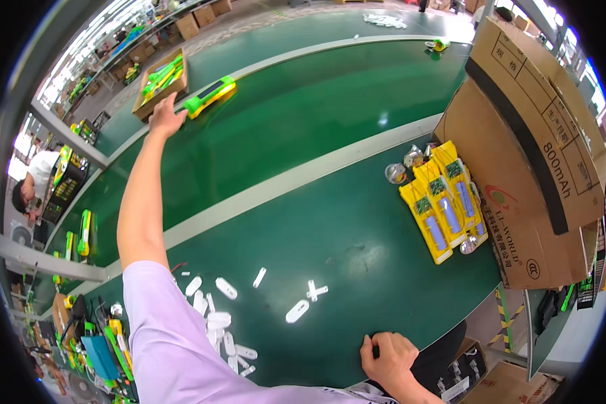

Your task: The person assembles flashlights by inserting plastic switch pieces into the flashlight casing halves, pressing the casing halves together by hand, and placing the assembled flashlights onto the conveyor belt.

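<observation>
My left hand (166,118) is stretched far out over the green conveyor belt (303,101), its fingers apart and nothing seen in them. Close to its fingertips lies a green and yellow flashlight (210,97) on the belt; a small gap seems to separate them. My right hand (389,355) rests loosely curled at the near edge of the green table (357,289), with no object visible in it. Between my arms, small white plastic covers (226,288) lie scattered. At the right, several open yellow casings (444,202) hold circuit boards and purple battery cells.
A large cardboard box (518,155) stands along the table's right side. Beyond the belt's far rail, a carton (161,84) holds more flashlights. Other flashlights (85,232) sit farther left on the belt. Another person (34,182) works at the far left beside a metal post (67,135).
</observation>
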A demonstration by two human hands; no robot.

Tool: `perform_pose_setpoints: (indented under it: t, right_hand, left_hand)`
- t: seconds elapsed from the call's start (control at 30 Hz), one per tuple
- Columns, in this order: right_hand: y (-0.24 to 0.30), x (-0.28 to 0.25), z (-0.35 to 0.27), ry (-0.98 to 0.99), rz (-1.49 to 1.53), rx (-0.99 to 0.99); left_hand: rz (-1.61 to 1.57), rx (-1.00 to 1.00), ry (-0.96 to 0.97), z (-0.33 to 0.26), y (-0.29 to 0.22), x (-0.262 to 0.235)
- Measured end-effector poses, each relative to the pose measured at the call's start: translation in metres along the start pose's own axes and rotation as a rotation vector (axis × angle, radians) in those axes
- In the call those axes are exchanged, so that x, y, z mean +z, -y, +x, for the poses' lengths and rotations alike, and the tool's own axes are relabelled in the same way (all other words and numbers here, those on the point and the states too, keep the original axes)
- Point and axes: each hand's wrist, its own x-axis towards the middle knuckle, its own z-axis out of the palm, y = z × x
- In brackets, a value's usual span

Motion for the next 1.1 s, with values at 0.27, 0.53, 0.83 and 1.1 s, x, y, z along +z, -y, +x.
perform_pose_setpoints:
  t: [0.27, 0.53, 0.83, 1.1]
  right_hand:
    - [0.010, -0.014, 0.020, -0.029, 0.057, 0.062]
    - [-0.004, -0.001, 0.003, -0.042, 0.074, -0.003]
    - [-0.001, -0.008, -0.011, -0.065, 0.152, 0.019]
    - [-0.008, -0.015, -0.019, -0.142, 0.313, 0.109]
  left_hand:
    - [0.109, -0.054, 0.257, 0.059, -0.087, 0.034]
    - [0.200, 0.144, 0.264, 0.051, -0.058, 0.020]
    - [0.116, 0.475, 0.385, -0.115, -0.099, -0.079]
    - [-0.047, 1.092, 0.419, -0.350, -0.228, -0.247]
